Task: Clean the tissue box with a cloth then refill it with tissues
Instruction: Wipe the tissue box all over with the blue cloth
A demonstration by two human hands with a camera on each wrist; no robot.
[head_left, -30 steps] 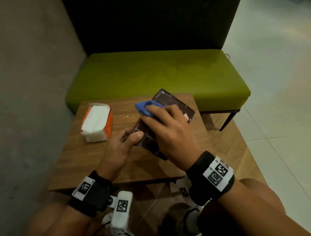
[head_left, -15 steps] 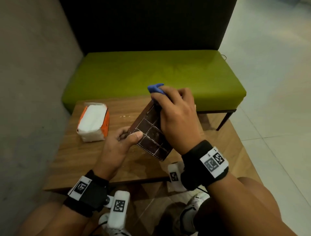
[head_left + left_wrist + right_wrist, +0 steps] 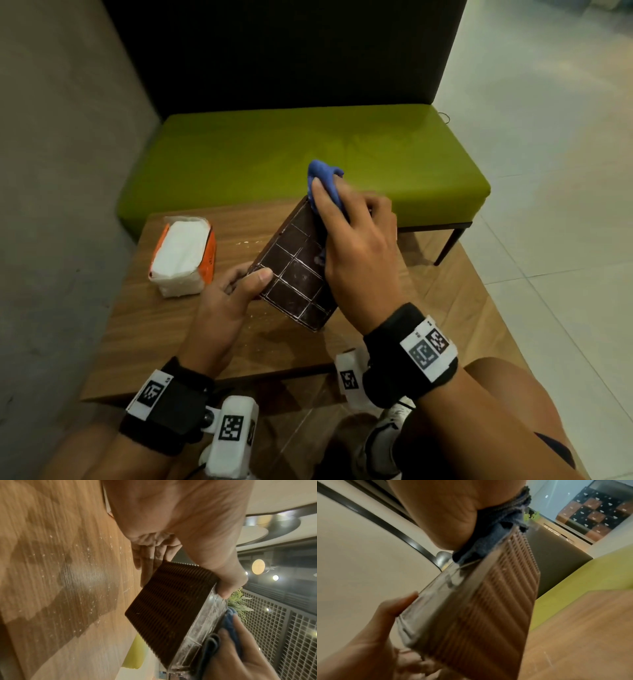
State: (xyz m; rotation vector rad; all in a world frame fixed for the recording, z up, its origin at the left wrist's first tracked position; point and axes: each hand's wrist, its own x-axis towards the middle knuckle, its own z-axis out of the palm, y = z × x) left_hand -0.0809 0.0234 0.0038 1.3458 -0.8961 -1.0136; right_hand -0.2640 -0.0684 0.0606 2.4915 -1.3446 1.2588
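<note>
A dark brown tissue box (image 3: 294, 270) with a white-lined grid face and ribbed sides (image 3: 169, 601) stands tilted on its lower end over the wooden table (image 3: 191, 329). My left hand (image 3: 236, 291) grips its lower left corner, thumb on the grid face. My right hand (image 3: 356, 236) holds a bunched blue cloth (image 3: 323, 181) against the box's upper end; the cloth (image 3: 489, 536) sits under the palm at the box's (image 3: 488, 608) edge. A pack of white tissues (image 3: 183, 253) in an orange wrapper lies at the table's left.
A green bench (image 3: 308, 157) with a dark backrest stands just behind the table. A grey wall runs along the left. Pale tiled floor lies to the right. White specks dot the tabletop (image 3: 82, 563) near the box.
The right hand has slid the blue cloth from the middle of the grid face up to the box's top end. The box has been tipped more upright. The left hand keeps its grip.
</note>
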